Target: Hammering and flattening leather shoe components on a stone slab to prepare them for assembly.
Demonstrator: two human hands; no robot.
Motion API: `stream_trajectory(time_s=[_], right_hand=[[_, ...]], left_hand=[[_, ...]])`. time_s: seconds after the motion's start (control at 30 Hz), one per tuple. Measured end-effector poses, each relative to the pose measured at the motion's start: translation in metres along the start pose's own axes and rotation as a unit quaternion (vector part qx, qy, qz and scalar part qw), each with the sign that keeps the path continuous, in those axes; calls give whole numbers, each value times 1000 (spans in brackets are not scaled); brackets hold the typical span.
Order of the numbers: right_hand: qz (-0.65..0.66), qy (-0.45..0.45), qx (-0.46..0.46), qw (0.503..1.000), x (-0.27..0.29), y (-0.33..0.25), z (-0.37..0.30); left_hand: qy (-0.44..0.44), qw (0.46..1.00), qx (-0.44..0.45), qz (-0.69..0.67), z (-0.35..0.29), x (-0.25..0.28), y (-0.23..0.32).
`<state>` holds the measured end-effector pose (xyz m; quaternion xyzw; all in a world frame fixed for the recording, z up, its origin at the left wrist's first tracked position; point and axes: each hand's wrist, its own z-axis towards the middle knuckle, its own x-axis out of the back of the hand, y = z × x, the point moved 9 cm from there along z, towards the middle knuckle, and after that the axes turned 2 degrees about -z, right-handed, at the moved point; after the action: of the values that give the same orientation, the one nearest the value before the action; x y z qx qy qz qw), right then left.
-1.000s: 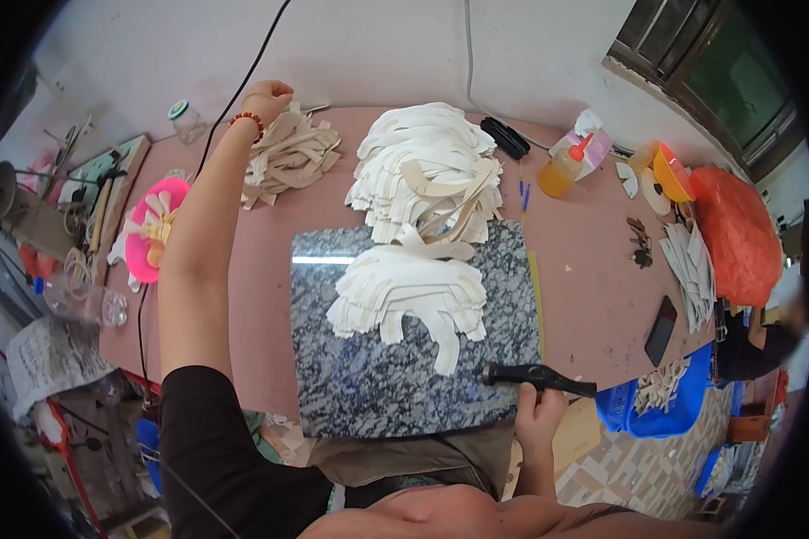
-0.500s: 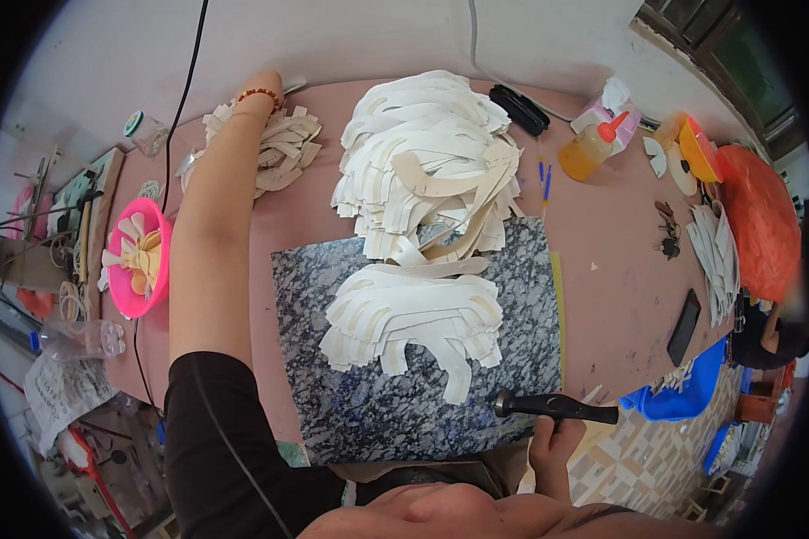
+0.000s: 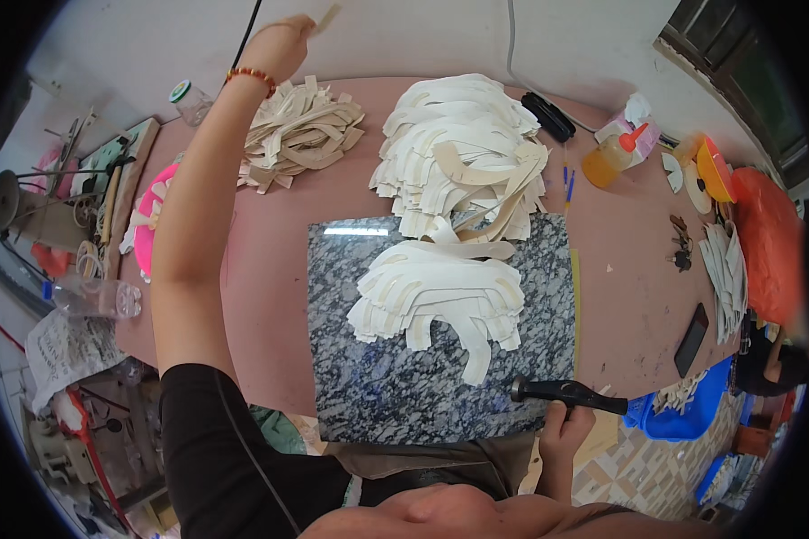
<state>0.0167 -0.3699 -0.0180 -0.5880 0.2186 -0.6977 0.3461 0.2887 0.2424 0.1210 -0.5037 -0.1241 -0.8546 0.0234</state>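
Observation:
My left hand point(image 3: 283, 47), with a beaded bracelet at the wrist, is raised above the far left of the table. Its fingers are closed on a short beige strip point(image 3: 330, 17), whose tip sticks out to the right. Below it lies a heap of beige strips point(image 3: 306, 135). At the near right corner of the dark marbled slab point(image 3: 386, 395), my right hand point(image 3: 566, 427) is closed around a black-handled hammer point(image 3: 571, 393). A fanned stack of white curved pieces point(image 3: 440, 283) rests on the slab. Behind it stands a bigger pile of white curved pieces point(image 3: 458, 135) with beige curved strips on top.
A pink bowl point(image 3: 144, 220) is partly hidden by my left arm. At the right are a glue bottle point(image 3: 607, 162) with a red tip, an orange bowl point(image 3: 717, 171), a phone point(image 3: 691, 340) and a red bag point(image 3: 768, 242). A blue basin point(image 3: 692, 409) sits past the table's right edge.
My left hand has lifted up out of the heap of beige strips, now with a strip in its fingers. My right hand still holds the hammer. The whole view has shifted slightly.

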Motion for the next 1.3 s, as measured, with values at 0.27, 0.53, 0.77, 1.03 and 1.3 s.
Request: stream_trajectory(time_s=[0.27,0.53,0.77,1.03,1.3], right_hand=[[-45,26,58,997,-7,-4,8],[-56,11,9,998,-10,-7,7],[-47,19,38,998,-14,-23,13],[-43,46,76,995,-22,-31,11],[-67,18,44,997,-12,-33,13]], left_hand=[[-86,988,-46,121,-122,-90,-52],[43,977,-137,-158,-129,-3,64],[-46,859,-475,-184,-275,27,286],[-196,912,-350,-83,-275,-42,302],[-126,893,-389,-187,-271,-33,312]])
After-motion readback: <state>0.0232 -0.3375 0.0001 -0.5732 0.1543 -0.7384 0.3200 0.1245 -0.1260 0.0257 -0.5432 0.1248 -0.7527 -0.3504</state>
